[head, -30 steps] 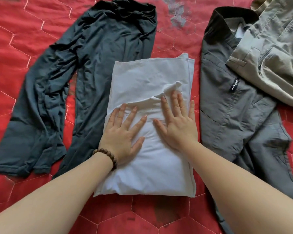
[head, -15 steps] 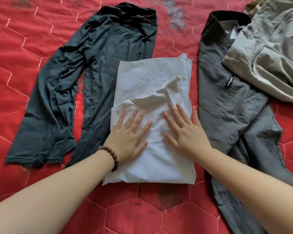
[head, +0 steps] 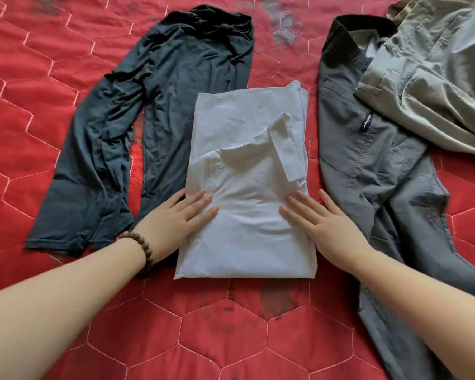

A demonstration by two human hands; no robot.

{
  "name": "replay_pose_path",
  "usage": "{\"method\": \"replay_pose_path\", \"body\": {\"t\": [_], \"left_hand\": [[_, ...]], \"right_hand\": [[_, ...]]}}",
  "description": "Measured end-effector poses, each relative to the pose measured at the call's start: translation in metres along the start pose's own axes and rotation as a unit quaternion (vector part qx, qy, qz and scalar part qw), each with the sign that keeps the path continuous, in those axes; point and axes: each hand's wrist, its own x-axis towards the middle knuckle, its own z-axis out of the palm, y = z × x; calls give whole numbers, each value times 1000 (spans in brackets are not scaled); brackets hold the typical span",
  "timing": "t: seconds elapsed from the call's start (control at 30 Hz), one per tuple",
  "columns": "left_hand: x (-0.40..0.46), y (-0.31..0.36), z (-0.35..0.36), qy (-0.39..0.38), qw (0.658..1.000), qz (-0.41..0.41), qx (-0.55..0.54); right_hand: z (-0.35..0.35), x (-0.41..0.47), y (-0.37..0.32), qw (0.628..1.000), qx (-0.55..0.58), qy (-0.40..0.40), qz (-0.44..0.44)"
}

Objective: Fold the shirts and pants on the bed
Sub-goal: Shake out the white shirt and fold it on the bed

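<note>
Your left hand (head: 173, 218) lies flat, fingers straight, on the left edge of the folded white cotton shirt (head: 247, 187), whose long axis runs away from you mid-bed; your right hand (head: 324, 223) presses its right edge likewise.

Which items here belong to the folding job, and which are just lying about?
Job: white shirt, dark long-sleeved top, grey trousers, khaki trousers, left hand, right hand.
Lying about: red quilt, bead bracelet.
</note>
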Motion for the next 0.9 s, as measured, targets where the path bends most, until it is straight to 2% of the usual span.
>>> {"method": "replay_pose_path", "body": {"t": [0.13,0.23,0.33,0.43,0.47,0.53,0.6,0.63,0.7,0.73,0.77,0.8,0.9], "left_hand": [[1,-8,7,-69,996,-17,-62],[7,-7,9,-109,988,-52,-93],[10,-4,2,-88,968,-100,-210],[4,-5,-14,-104,929,-112,-337],[1,-6,-18,-116,907,-132,-382],[0,-7,-28,-106,844,-224,-475],[10,-4,-39,-20,802,-300,-516],[19,0,-46,27,754,-334,-565],[43,3,-51,86,623,-381,-678],[54,4,-47,87,575,-404,-706],[63,6,-43,74,551,-426,-714],[70,9,-37,53,559,-446,-697],[74,22,-16,20,629,-505,-590]], "right_hand": [[-11,13,8,999,-13,-33,-2],[-11,28,9,999,25,-47,4],[-13,32,11,984,165,-67,28],[-32,24,13,917,375,-78,111],[-39,19,14,898,408,-75,150],[-52,11,15,863,432,-37,259],[-62,9,13,820,484,67,298],[-63,11,14,803,506,97,301],[-60,20,15,762,543,102,337],[-56,25,14,742,553,101,365],[-51,29,11,726,557,99,392],[-44,33,9,717,555,91,412],[-25,38,2,705,551,84,439]]}}
